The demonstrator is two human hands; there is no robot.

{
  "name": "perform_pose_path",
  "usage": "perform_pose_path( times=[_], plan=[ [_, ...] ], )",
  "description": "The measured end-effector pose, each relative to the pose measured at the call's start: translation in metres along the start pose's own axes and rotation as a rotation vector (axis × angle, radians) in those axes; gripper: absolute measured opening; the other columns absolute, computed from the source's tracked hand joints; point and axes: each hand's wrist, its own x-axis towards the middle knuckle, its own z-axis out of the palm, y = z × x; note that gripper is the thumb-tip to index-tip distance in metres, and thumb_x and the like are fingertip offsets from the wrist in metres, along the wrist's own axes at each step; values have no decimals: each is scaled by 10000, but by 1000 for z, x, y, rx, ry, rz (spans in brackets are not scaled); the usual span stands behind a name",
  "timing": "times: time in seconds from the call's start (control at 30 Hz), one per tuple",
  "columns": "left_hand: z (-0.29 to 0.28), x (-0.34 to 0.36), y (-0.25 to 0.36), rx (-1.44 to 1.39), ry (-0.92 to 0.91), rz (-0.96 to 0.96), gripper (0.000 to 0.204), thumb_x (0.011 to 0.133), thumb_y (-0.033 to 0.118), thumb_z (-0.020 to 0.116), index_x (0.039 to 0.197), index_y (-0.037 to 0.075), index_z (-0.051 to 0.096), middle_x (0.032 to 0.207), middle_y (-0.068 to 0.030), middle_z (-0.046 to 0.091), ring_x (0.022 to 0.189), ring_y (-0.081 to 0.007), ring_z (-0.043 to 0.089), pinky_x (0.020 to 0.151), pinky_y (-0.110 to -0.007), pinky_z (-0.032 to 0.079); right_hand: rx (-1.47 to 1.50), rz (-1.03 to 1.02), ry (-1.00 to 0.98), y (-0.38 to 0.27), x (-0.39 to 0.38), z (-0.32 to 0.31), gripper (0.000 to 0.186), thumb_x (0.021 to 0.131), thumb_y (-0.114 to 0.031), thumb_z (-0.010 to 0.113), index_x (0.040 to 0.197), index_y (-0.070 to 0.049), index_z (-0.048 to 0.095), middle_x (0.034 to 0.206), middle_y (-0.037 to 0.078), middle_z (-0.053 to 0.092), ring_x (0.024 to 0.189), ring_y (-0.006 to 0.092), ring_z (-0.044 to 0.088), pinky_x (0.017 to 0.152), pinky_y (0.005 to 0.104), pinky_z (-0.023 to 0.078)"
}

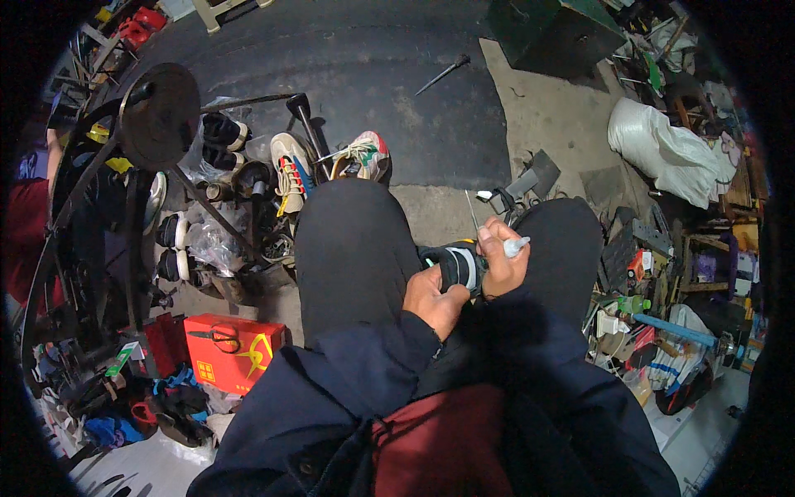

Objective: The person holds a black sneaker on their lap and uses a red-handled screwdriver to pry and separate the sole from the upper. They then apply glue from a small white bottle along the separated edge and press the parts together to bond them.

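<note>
Between my knees is a dark shoe with a pale grey inner part, partly covered by my hands. My left hand is closed on its near side, thumb pressed against it. In my right hand, just to the right of the shoe, the fingers are curled round a small translucent bottle with a narrow tip. Most of the bottle is hidden in that hand. Past my left knee stand a beige shoe with coloured laces and a beige, red and green shoe.
An iron machine with a round plate rises at the left, near several dark shoes. Scissors lie on a red box. A pointed tool is on the black mat. A white sack and cluttered tools line the right.
</note>
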Motion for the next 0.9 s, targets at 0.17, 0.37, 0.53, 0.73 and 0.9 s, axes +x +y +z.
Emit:
perform_pose_path(
  times=[0.17, 0.37, 0.53, 0.73, 0.9],
  plan=[
    [3, -1, 4, -91, -16, 13, 119, 856, -21, 572, 915, -22, 675, 789, 34, 632, 711, -84, 548, 667, -275, 463, 92, -18, 83, -1, -1, -2, 339, 957, -148, 610, 671, -14, 487, 688, 19, 482, 669, 104, 420, 648, 299, 329],
    [0, 0, 9, -56, -45, -33, 115, 867, -33, 564, 886, -14, 675, 799, 50, 618, 728, -66, 537, 676, -262, 457, 235, 9, 188, 1, -1, -8, 353, 948, -174, 604, 663, 5, 497, 661, 52, 485, 645, 131, 438, 639, 308, 322],
    [2, 1, 5, -89, -27, -16, 116, 872, -36, 567, 872, -8, 680, 795, 58, 620, 716, -61, 529, 664, -260, 450, 243, -91, 228, 4, -5, -9, 340, 935, -129, 606, 644, -9, 480, 669, 44, 496, 634, 116, 421, 623, 307, 315],
    [4, 1, 7, -93, -39, -64, 125, 871, -42, 567, 889, -7, 685, 794, 59, 614, 714, -58, 525, 657, -260, 443, 151, -128, 163, 5, -11, -7, 310, 905, -91, 626, 641, -20, 480, 679, 34, 501, 643, 101, 417, 612, 302, 316],
    [4, -5, 14, -73, -50, -54, 117, 869, -53, 569, 889, -9, 675, 792, 59, 607, 713, -58, 523, 654, -260, 439, 72, -161, 137, 3, -14, -4, 282, 882, -38, 640, 652, -6, 480, 667, 40, 481, 631, 116, 416, 599, 315, 332]
  ],
)
